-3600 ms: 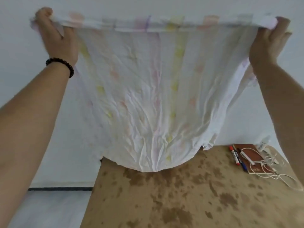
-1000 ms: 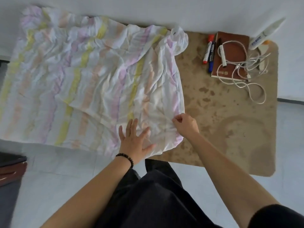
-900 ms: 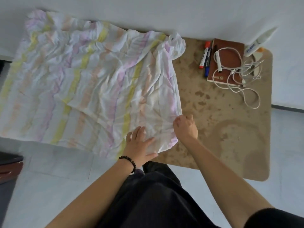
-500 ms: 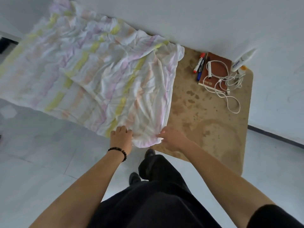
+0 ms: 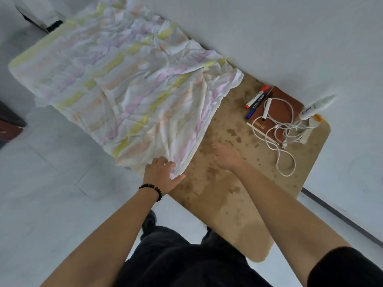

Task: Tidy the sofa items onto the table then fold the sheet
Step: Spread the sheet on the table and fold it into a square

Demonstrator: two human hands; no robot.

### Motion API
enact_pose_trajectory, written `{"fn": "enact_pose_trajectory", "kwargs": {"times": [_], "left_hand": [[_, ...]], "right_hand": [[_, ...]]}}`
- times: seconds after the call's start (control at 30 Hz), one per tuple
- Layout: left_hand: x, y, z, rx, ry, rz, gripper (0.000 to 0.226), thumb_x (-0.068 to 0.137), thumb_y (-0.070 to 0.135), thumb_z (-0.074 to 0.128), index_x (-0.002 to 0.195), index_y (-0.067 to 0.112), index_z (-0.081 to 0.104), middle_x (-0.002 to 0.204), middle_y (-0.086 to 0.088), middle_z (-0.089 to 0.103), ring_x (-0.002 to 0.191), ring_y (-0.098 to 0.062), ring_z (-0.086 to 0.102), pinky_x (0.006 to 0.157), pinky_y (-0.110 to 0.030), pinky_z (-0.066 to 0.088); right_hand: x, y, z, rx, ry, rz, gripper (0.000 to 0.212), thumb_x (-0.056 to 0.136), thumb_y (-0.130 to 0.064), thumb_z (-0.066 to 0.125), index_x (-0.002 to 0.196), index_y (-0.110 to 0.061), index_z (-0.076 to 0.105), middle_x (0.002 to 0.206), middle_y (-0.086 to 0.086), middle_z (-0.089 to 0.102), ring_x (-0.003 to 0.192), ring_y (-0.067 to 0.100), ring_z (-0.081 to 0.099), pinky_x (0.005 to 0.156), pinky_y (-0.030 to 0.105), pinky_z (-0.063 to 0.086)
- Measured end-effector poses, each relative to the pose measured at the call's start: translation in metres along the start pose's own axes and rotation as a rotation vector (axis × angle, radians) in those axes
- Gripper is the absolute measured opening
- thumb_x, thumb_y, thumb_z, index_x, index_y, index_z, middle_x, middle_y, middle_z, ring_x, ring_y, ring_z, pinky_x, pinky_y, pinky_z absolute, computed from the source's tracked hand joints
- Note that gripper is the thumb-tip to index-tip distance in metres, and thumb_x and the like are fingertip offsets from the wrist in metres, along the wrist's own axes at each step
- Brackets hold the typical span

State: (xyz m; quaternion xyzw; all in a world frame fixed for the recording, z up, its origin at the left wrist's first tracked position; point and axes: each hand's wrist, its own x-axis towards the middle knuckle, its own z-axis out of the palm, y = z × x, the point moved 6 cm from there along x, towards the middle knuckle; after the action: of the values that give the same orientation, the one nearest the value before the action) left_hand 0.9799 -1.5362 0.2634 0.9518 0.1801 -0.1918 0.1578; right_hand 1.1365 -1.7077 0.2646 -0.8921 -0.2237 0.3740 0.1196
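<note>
While the left hand (image 5: 162,174) pinches the near corner of the striped sheet (image 5: 134,90), the right hand (image 5: 226,156) hovers flat, fingers relaxed, over the table (image 5: 238,206)

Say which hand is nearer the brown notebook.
Right. The right hand is over the table, left of the notebook; the left hand grips the sheet corner, farther off.

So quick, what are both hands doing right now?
Left hand: grips the near corner of the crumpled pastel-striped sheet.
Right hand: open, holding nothing, over the stained brown table.
</note>
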Motion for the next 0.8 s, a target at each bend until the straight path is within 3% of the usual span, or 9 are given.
{"fn": "enact_pose_trajectory", "kwargs": {"times": [0.1, 0.17, 0.27, 0.33, 0.47, 0.57, 0.63, 0.73, 0.8], "left_hand": [[0.009, 0.022, 0.015, 0.049, -0.029, -0.196, 0.067, 0.077, 0.079, 0.045, 0.124, 0.031, 0.052, 0.123, -0.001, 0.049, 0.114, -0.026, 0.042, 0.086, -0.038, 0.046], [0.013, 0.030, 0.017, 0.092, 0.001, -0.286, 0.061, 0.081, 0.074, 0.047, 0.121, 0.028, 0.053, 0.122, -0.003, 0.049, 0.113, -0.029, 0.043, 0.084, -0.040, 0.047], [0.005, 0.041, 0.018, -0.080, 0.162, -0.284, 0.023, 0.093, 0.031, 0.058, 0.102, 0.013, 0.067, 0.115, -0.009, 0.058, 0.110, -0.036, 0.050, 0.080, -0.041, 0.047], [-0.005, 0.042, 0.020, -0.136, 0.248, -0.272, 0.011, 0.088, 0.006, 0.061, 0.091, 0.003, 0.070, 0.110, -0.015, 0.063, 0.106, -0.038, 0.054, 0.078, -0.042, 0.047], [-0.024, 0.042, 0.025, -0.174, 0.282, -0.280, 0.008, 0.081, 0.003, 0.066, 0.087, -0.001, 0.070, 0.108, -0.016, 0.065, 0.104, -0.037, 0.058, 0.081, -0.041, 0.049], [-0.033, 0.043, 0.029, -0.197, 0.324, -0.268, 0.017, 0.077, 0.005, 0.072, 0.093, -0.002, 0.069, 0.108, -0.019, 0.065, 0.102, -0.038, 0.059, 0.084, -0.045, 0.050], [-0.035, 0.045, 0.030, -0.182, 0.348, -0.260, 0.017, 0.074, -0.005, 0.070, 0.091, -0.004, 0.070, 0.102, -0.021, 0.066, 0.097, -0.040, 0.061, 0.079, -0.045, 0.052], [-0.038, 0.042, 0.035, -0.139, 0.361, -0.326, 0.028, 0.068, -0.019, 0.061, 0.092, -0.007, 0.068, 0.092, -0.023, 0.065, 0.089, -0.041, 0.061, 0.066, -0.044, 0.052], [-0.043, 0.037, 0.039, -0.107, 0.346, -0.389, 0.031, 0.072, -0.019, 0.054, 0.097, -0.005, 0.065, 0.091, -0.021, 0.063, 0.088, -0.038, 0.057, 0.064, -0.044, 0.047]], "right_hand": [[0.028, 0.029, -0.021, 0.045, 0.092, -0.034, 0.040, 0.093, -0.018, 0.045, 0.133, -0.019, 0.052, 0.137, 0.009, 0.049, 0.115, 0.028, 0.054, 0.091, 0.039, 0.050], [0.047, 0.037, -0.034, 0.016, 0.165, -0.043, 0.048, 0.091, -0.017, 0.048, 0.138, -0.026, 0.042, 0.142, 0.010, 0.036, 0.117, 0.033, 0.048, 0.085, 0.041, 0.050], [0.072, 0.032, -0.053, -0.153, 0.237, -0.075, 0.077, 0.090, -0.008, 0.053, 0.153, -0.030, 0.016, 0.156, 0.014, 0.015, 0.134, 0.039, 0.031, 0.098, 0.051, 0.042], [0.085, 0.024, -0.061, -0.274, 0.286, -0.144, 0.079, 0.090, -0.005, 0.052, 0.156, -0.025, 0.012, 0.158, 0.016, 0.014, 0.137, 0.040, 0.027, 0.105, 0.050, 0.036], [0.094, 0.020, -0.058, -0.329, 0.314, -0.317, 0.038, 0.102, -0.024, 0.045, 0.140, -0.020, 0.045, 0.158, 0.009, 0.023, 0.145, 0.034, 0.019, 0.113, 0.048, 0.025], [0.081, 0.016, -0.037, -0.377, 0.342, -0.443, 0.034, 0.103, -0.035, 0.043, 0.124, -0.013, 0.058, 0.147, 0.008, 0.040, 0.144, 0.030, 0.024, 0.110, 0.044, 0.026], [0.067, 0.017, -0.021, -0.376, 0.362, -0.533, 0.033, 0.103, -0.034, 0.044, 0.121, -0.012, 0.059, 0.141, 0.007, 0.047, 0.141, 0.029, 0.030, 0.105, 0.043, 0.030], [0.046, 0.025, -0.004, -0.319, 0.483, -0.636, 0.024, 0.102, -0.027, 0.049, 0.110, -0.008, 0.062, 0.119, 0.009, 0.061, 0.121, 0.033, 0.052, 0.101, 0.044, 0.035], [0.038, 0.035, -0.003, -0.227, 0.582, -0.592, 0.021, 0.103, -0.024, 0.046, 0.101, -0.009, 0.061, 0.098, 0.008, 0.065, 0.101, 0.032, 0.059, 0.104, 0.041, 0.030]]}}
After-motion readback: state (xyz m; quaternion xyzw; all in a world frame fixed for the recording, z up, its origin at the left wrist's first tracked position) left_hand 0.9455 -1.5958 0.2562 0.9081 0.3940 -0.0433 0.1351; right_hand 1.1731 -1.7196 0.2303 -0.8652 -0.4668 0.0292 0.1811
